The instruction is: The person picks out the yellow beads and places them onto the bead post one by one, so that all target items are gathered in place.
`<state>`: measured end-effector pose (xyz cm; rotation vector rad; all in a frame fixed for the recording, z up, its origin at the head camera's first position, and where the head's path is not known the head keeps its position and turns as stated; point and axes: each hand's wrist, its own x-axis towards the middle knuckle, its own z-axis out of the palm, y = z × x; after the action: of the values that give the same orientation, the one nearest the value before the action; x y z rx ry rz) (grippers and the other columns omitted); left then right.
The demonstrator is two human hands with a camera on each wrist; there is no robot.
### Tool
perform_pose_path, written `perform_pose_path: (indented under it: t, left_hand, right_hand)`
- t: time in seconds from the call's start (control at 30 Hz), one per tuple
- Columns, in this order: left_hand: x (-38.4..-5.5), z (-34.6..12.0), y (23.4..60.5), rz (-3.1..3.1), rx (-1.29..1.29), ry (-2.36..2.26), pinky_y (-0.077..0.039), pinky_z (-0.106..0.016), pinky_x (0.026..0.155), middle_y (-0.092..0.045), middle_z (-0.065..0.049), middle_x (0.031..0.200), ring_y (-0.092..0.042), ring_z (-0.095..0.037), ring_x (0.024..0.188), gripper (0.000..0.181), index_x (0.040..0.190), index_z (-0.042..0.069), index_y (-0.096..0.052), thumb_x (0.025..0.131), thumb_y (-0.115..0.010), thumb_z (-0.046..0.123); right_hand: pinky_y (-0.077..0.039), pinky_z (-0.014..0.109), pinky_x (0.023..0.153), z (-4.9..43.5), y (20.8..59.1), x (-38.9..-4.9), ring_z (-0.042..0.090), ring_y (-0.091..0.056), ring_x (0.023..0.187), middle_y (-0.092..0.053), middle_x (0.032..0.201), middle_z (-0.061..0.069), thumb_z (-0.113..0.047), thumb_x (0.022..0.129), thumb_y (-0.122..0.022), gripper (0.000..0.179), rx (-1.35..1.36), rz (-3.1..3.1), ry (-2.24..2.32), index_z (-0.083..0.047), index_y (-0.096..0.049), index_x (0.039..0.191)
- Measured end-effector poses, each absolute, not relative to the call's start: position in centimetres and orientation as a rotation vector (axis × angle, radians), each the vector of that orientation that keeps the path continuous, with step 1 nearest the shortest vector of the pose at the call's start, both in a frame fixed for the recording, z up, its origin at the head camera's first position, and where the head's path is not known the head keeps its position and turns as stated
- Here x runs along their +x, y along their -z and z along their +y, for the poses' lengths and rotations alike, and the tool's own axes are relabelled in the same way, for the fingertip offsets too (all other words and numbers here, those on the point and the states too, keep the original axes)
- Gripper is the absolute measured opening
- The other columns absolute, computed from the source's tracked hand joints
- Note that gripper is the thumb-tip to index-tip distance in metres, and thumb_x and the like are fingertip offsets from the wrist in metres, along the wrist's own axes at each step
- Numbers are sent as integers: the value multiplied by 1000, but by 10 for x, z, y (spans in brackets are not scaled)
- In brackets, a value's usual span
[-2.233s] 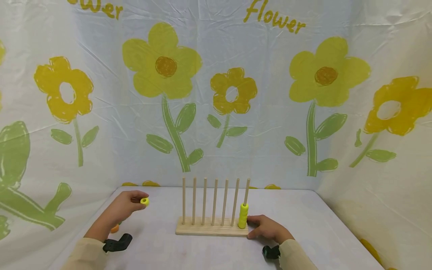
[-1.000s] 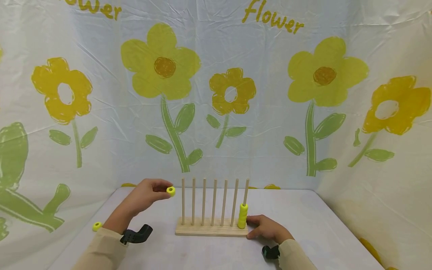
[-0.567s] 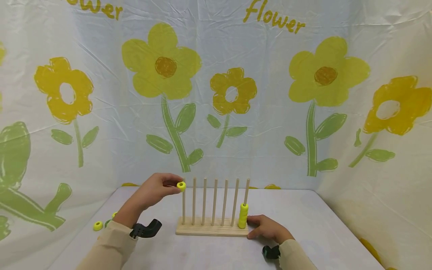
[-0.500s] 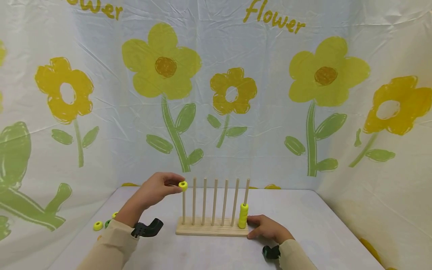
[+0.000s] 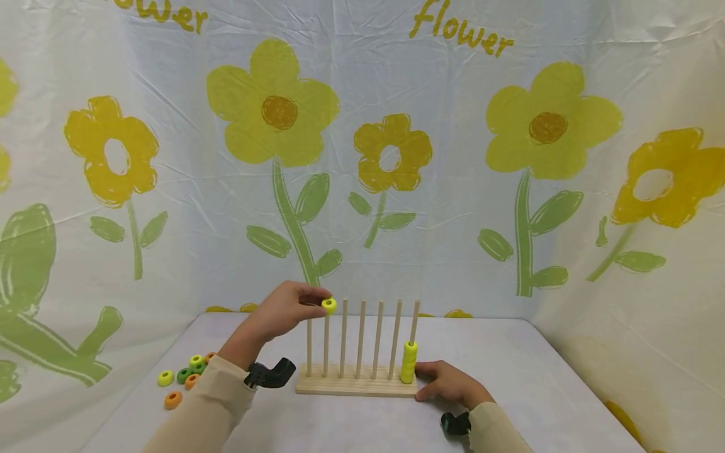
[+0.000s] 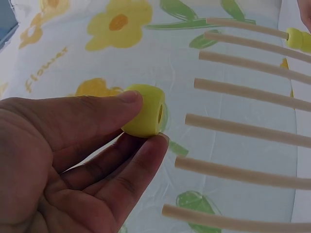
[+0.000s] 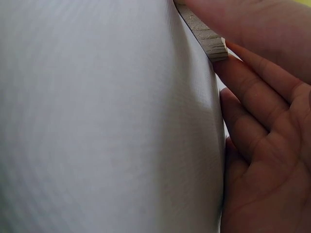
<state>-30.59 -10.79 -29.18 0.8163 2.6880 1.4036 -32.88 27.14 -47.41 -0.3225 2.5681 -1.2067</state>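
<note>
Between thumb and fingertips my left hand (image 5: 286,308) pinches a yellow bead (image 5: 329,306), its hole visible. The bead is near the top of the second peg from the left in the head view; in the left wrist view the bead (image 6: 145,112) is apart from the peg tips. A wooden peg rack (image 5: 355,387) stands upright on the table. Its rightmost peg carries a stack of several yellow beads (image 5: 408,363); the other pegs are bare. My right hand (image 5: 450,382) grips the right end of the rack's base (image 7: 204,34), thumb and fingers on either side.
Loose beads lie on the left of the white table (image 5: 481,340), partly behind the left sleeve: yellow (image 5: 165,378), green (image 5: 184,375) and orange (image 5: 172,400). A flower-printed cloth (image 5: 453,251) hangs behind the table. Each wrist wears a black camera mount (image 5: 274,374).
My left hand has carried the yellow bead rightward and up from the table's left side, past the leftmost peg. More loose beads show behind the sleeve. The right hand and rack stay put.
</note>
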Motion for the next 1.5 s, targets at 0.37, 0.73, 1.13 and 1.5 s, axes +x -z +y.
perform_pose_path:
  t: [0.37, 0.73, 1.13, 1.5]
  left_hand:
    - [-312, -84, 281, 2686, 820, -1405, -55, -35, 90, -68, -3, 117, -64, -17, 107, 35, 122, 12, -67, 89, -71, 20]
    - [-319, -53, 273, 2691, 830, -1398, -54, -35, 90, -69, 0, 115, -64, -16, 107, 32, 121, 15, -68, 89, -70, 19]
    - [-319, -14, 281, 2743, 960, -1353, -55, -34, 90, -68, -7, 120, -65, -21, 111, 33, 124, 7, -65, 92, -66, 16]
    - [-327, 12, 285, 2762, 1008, -1314, -55, -33, 90, -69, -7, 119, -66, -20, 110, 33, 125, 6, -65, 94, -64, 16]
  right_hand:
    - [-21, 69, 110, 272, 475, -329, 43, -37, 138, -51, 143, 18, -20, 69, -86, 72, -308, 2558, 1216, -7, -58, 134]
    - [-20, 69, 110, 273, 476, -331, 43, -37, 138, -51, 143, 18, -20, 69, -85, 71, -352, 2569, 1224, -7, -59, 133]
    - [-21, 69, 110, 274, 480, -333, 43, -37, 138, -51, 143, 18, -21, 69, -86, 72, -347, 2550, 1230, -7, -59, 134]
    - [-22, 68, 110, 271, 474, -329, 41, -39, 136, -52, 142, 18, -18, 69, -85, 69, -331, 2563, 1221, -8, -60, 133]
